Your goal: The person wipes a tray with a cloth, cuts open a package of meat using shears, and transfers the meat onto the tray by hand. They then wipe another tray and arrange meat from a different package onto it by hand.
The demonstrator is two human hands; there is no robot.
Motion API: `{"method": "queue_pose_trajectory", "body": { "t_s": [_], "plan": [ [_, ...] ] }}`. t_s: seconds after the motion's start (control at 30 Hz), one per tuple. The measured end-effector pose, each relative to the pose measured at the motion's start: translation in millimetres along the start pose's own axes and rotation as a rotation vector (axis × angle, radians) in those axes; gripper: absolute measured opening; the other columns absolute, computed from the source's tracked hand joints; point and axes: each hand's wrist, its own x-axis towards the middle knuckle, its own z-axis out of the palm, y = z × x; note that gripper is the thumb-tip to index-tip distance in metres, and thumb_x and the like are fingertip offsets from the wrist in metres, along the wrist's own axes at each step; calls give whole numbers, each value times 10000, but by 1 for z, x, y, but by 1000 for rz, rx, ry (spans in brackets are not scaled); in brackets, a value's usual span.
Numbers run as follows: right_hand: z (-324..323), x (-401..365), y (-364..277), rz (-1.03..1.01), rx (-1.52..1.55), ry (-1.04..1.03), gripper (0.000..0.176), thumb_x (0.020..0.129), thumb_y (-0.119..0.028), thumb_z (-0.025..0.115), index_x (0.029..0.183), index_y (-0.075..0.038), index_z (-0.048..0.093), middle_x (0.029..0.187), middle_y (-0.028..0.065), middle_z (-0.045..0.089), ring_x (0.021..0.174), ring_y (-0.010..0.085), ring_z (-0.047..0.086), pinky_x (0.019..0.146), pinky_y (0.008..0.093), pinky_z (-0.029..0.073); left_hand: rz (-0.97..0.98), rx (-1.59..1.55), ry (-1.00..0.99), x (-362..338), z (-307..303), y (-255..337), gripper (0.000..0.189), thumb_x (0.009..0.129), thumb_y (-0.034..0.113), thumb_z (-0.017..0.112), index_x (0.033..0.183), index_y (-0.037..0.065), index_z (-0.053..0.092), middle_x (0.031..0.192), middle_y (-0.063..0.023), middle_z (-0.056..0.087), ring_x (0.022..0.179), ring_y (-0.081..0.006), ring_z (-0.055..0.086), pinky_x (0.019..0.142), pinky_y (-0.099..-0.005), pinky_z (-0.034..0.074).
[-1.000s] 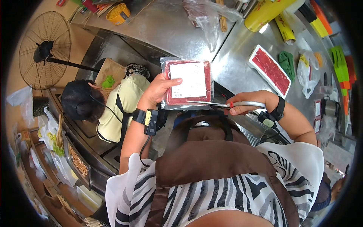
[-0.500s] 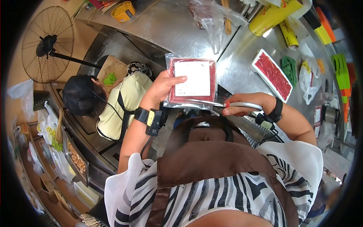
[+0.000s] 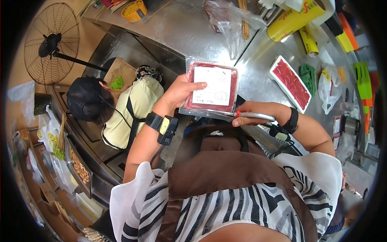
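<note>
My left hand is closed on a clear plastic pack of red meat with a large white label, its thumb lying across the label. In my right hand is a pair of scissors with pale metal handles and a bit of red at the pivot. The blades run along the pack's lower edge and are mostly hidden there. To the right, on the steel counter, a white tray holds red meat. Beside it lies a green cloth.
A co-worker in a black cap bends over a cardboard box with greens at the left. A fan stands beyond. Plastic bags, yellow rolls, wooden skewers and a yellow tub are on the counters.
The pack and my left hand have moved slightly right. My right hand has come closer to the pack's lower right corner, and the scissor blades are less visible.
</note>
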Motion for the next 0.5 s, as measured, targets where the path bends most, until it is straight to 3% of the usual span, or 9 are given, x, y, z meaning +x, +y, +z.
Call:
{"method": "queue_pose_trajectory", "body": {
  "t_s": [0.17,0.5],
  "plan": [
    [-2,5,3,-76,-159,-2,658,852,-640,579,863,18,605,651,40,505,619,147,479,556,317,404,-13,-36,10,-2,-4,-2,390,855,12,661,1221,-57,547,1125,-139,641,981,-207,646,866,-343,540],
    [8,18,-8,-97,-50,35,647,835,-643,602,859,4,606,628,24,474,601,127,463,526,288,375,45,-162,7,-6,-4,-6,386,858,12,657,1221,-56,544,1126,-145,637,971,-215,649,858,-350,550]
  ]
}}
